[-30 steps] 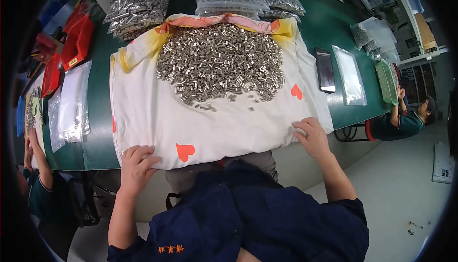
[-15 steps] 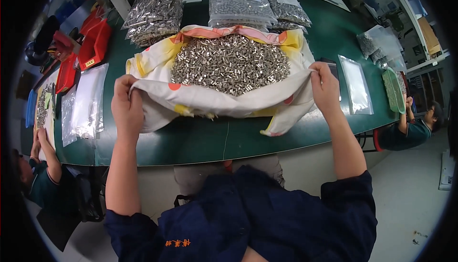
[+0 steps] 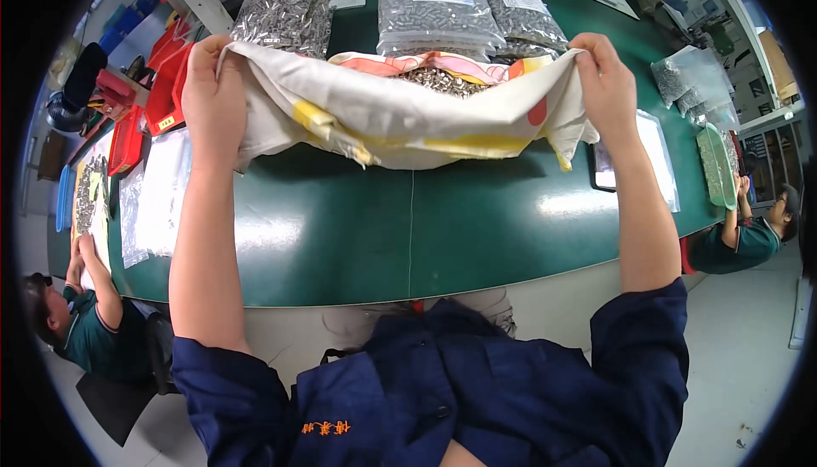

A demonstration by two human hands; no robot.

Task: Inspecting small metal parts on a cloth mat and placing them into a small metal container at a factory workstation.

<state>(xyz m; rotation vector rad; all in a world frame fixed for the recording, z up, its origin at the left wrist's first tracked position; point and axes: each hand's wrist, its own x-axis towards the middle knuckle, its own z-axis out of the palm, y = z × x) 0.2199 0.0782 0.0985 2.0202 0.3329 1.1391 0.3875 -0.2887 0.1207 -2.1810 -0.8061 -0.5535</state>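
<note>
A white cloth (image 3: 400,122) with yellow, red and pink patches is stretched between my two hands, its near side raised. My left hand (image 3: 211,101) is closed on the cloth's left near corner. The right near corner is gripped in my right hand (image 3: 607,88). Small shiny metal cylinders (image 3: 442,81) lie in the cloth; only a strip of the heap shows beyond the raised fold, which hides the rest.
Clear bags of metal pieces (image 3: 438,8) stand behind the cloth, with another bag (image 3: 285,12) to their left. Red bins (image 3: 128,139) and flat plastic bags (image 3: 166,178) lie at left. A phone (image 3: 603,169) is by my right forearm. Co-workers sit at both sides; a green basket (image 3: 717,165) stands at right.
Both hands have lifted the near edge of the cloth up and away from me. The fold now covers most of the metal heap, which was in full view before.
</note>
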